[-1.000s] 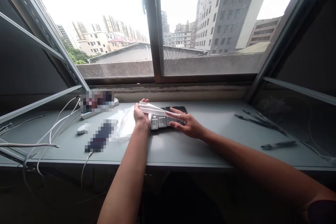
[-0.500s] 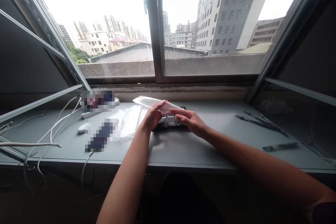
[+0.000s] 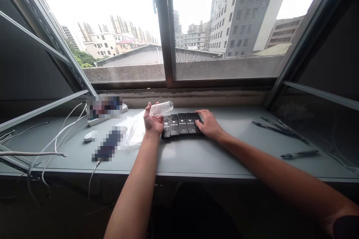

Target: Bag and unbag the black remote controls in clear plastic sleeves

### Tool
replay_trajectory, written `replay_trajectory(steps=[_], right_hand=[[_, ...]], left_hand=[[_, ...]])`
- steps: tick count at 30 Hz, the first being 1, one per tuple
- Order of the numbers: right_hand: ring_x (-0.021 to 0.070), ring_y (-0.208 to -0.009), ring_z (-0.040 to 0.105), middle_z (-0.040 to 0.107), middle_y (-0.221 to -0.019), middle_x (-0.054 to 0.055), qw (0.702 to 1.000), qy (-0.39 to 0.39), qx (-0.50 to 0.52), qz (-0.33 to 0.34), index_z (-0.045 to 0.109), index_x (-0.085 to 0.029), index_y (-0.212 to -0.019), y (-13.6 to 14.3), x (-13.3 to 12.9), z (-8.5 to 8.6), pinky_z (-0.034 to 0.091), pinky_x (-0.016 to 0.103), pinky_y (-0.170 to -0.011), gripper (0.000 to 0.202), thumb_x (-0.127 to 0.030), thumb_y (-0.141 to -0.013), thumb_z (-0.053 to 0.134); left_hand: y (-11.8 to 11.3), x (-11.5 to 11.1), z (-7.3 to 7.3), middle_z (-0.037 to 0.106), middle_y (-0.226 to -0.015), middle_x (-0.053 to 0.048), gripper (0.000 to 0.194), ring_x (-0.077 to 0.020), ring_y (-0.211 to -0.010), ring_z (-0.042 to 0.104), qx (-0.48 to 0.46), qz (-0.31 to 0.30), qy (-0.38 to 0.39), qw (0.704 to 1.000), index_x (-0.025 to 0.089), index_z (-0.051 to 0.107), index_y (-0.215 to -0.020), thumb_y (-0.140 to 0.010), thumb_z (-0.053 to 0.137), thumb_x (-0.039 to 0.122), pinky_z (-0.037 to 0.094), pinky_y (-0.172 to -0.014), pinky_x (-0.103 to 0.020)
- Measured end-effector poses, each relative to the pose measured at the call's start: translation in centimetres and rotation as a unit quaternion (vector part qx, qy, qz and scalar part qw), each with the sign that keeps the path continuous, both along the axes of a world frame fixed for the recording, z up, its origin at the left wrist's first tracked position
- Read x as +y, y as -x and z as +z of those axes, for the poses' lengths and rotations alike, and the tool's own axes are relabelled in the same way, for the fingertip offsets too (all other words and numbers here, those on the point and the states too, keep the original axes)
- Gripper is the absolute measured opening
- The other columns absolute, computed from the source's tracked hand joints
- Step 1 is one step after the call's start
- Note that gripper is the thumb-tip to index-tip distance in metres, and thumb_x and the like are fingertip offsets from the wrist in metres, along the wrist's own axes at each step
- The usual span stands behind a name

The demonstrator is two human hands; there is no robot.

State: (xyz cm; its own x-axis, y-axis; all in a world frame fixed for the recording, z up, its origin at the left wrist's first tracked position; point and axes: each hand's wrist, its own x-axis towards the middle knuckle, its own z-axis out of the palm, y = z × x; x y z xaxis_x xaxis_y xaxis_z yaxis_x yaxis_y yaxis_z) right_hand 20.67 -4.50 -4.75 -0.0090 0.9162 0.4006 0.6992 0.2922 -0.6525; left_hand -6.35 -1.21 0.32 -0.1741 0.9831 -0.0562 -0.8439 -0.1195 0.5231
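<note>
Several black remote controls (image 3: 183,124) lie side by side in a row on the grey desk, their buttons facing up. My left hand (image 3: 153,121) is raised at the row's left end, palm turned up, with a clear plastic sleeve (image 3: 162,108) held in its curled fingers. The sleeve's free end points right, above the far ends of the remotes. At the row's right end, my right hand (image 3: 209,124) has its fingers and thumb around the last remote control (image 3: 197,117), covering part of it. More clear plastic sleeves (image 3: 136,134) lie flat on the desk beside my left wrist.
To the left are a white mouse-shaped object (image 3: 88,137), a blurred-out device with a white cable (image 3: 89,185), and a power strip (image 3: 125,108). Black pens (image 3: 299,154) and thin dark items (image 3: 276,130) lie at right. A window ledge (image 3: 224,99) bounds the desk's back.
My hands have moved apart. My left hand has drawn the plastic sleeve left and turned palm up, uncovering the remotes. My right hand has left the sleeve and come down on the rightmost remote.
</note>
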Motion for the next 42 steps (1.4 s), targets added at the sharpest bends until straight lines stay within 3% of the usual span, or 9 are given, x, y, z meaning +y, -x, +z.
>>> replay_trajectory(steps=[5, 8, 12, 15, 16, 20, 24, 33, 42], right_hand=[[0.0367, -0.136, 0.064, 0.056, -0.154, 0.026, 0.997, 0.071, 0.028, -0.026, 0.052, -0.010, -0.161, -0.8, 0.9, 0.5, 0.047, 0.050, -0.121, 0.076, -0.024, -0.090, 0.074], [0.0380, -0.127, 0.069, 0.069, -0.139, 0.022, 0.980, 0.124, 0.140, -0.062, 0.050, -0.011, -0.162, -1.3, 1.3, 1.2, 0.049, 0.053, -0.117, 0.086, -0.025, -0.083, 0.083], [0.0320, -0.109, 0.074, 0.077, -0.115, 0.016, 0.958, 0.141, 0.248, -0.037, 0.071, -0.016, -0.126, -1.1, 1.0, 1.9, 0.061, 0.045, -0.098, 0.040, -0.032, -0.090, 0.080], [0.0225, -0.083, 0.075, 0.077, -0.105, 0.011, 0.937, 0.161, 0.310, 0.013, 0.066, -0.021, -0.115, -0.3, 0.3, 2.5, 0.064, 0.036, -0.072, 0.018, -0.034, -0.103, 0.064], [0.0194, -0.077, 0.073, 0.077, -0.106, 0.010, 0.921, 0.167, 0.351, 0.038, 0.063, -0.023, -0.114, 0.0, -0.1, 2.7, 0.062, 0.032, -0.064, 0.014, -0.032, -0.104, 0.060], [0.0127, -0.060, 0.058, 0.074, -0.101, 0.006, 0.749, 0.259, 0.578, 0.193, 0.061, -0.023, -0.108, 1.3, -1.7, 3.5, 0.040, 0.020, -0.040, 0.013, -0.036, -0.107, 0.059], [0.0139, -0.054, 0.049, 0.065, -0.082, 0.004, 0.687, 0.296, 0.609, 0.265, 0.068, -0.021, -0.112, 2.3, -3.2, 4.0, 0.038, 0.022, -0.039, 0.038, -0.052, -0.113, 0.046], [0.0136, -0.053, 0.044, 0.056, -0.075, 0.002, 0.642, 0.321, 0.635, 0.286, 0.071, -0.017, -0.108, 2.7, -4.1, 4.7, 0.038, 0.023, -0.040, 0.041, -0.047, -0.112, 0.044], [0.0128, -0.047, 0.047, 0.063, -0.076, 0.002, 0.667, 0.322, 0.623, 0.253, 0.069, -0.019, -0.116, 2.7, -4.1, 4.7, 0.037, 0.023, -0.037, 0.037, -0.046, -0.114, 0.044]], left_hand=[[0.0, 0.0, -0.1, 0.076, -0.124, -0.010, 0.029, -0.0086, -0.074, 0.069, -0.001, -0.022, -0.010, 1.000, 0.022, 0.069, -0.121, -0.097, 0.079, 0.034, 0.036, -0.040, -0.016], [0.0, 0.0, -0.1, 0.077, -0.117, -0.010, 0.028, -0.0090, -0.073, 0.071, -0.001, -0.033, 0.002, 0.999, 0.019, 0.068, -0.116, -0.097, 0.080, 0.034, 0.037, -0.038, -0.015], [-0.3, -0.2, 0.0, 0.076, -0.100, -0.006, 0.026, -0.0117, -0.072, 0.074, 0.022, -0.027, 0.013, 0.999, 0.016, 0.068, -0.106, -0.096, 0.083, 0.035, 0.052, -0.045, -0.017], [-0.4, -0.2, 0.1, 0.075, -0.093, -0.005, 0.025, -0.0123, -0.070, 0.075, 0.029, -0.028, 0.018, 0.999, 0.016, 0.068, -0.104, -0.097, 0.082, 0.036, 0.056, -0.049, -0.018], [-0.4, -0.2, 0.1, 0.075, -0.091, -0.004, 0.025, -0.0121, -0.069, 0.074, 0.028, -0.027, 0.022, 0.999, 0.016, 0.068, -0.104, -0.098, 0.082, 0.036, 0.055, -0.047, -0.017], [-0.3, 0.0, 0.0, 0.074, -0.088, -0.004, 0.025, -0.0118, -0.065, 0.073, 0.029, -0.016, 0.029, 0.999, 0.017, 0.069, -0.108, -0.097, 0.082, 0.035, 0.053, -0.046, -0.018], [-0.3, 0.1, -0.1, 0.075, -0.097, -0.005, 0.029, -0.0119, -0.068, 0.073, 0.044, -0.026, 0.018, 0.999, 0.017, 0.070, -0.113, -0.096, 0.084, 0.036, 0.053, -0.047, -0.019], [-0.3, 0.0, -0.3, 0.074, -0.104, -0.007, 0.029, -0.0108, -0.069, 0.072, 0.070, -0.026, 0.014, 0.997, 0.016, 0.070, -0.109, -0.096, 0.082, 0.039, 0.052, -0.048, -0.018], [-0.4, -0.1, -0.2, 0.074, -0.105, -0.007, 0.026, -0.0103, -0.069, 0.071, 0.084, -0.022, 0.018, 0.996, 0.016, 0.071, -0.107, -0.096, 0.082, 0.037, 0.051, -0.046, -0.017]])
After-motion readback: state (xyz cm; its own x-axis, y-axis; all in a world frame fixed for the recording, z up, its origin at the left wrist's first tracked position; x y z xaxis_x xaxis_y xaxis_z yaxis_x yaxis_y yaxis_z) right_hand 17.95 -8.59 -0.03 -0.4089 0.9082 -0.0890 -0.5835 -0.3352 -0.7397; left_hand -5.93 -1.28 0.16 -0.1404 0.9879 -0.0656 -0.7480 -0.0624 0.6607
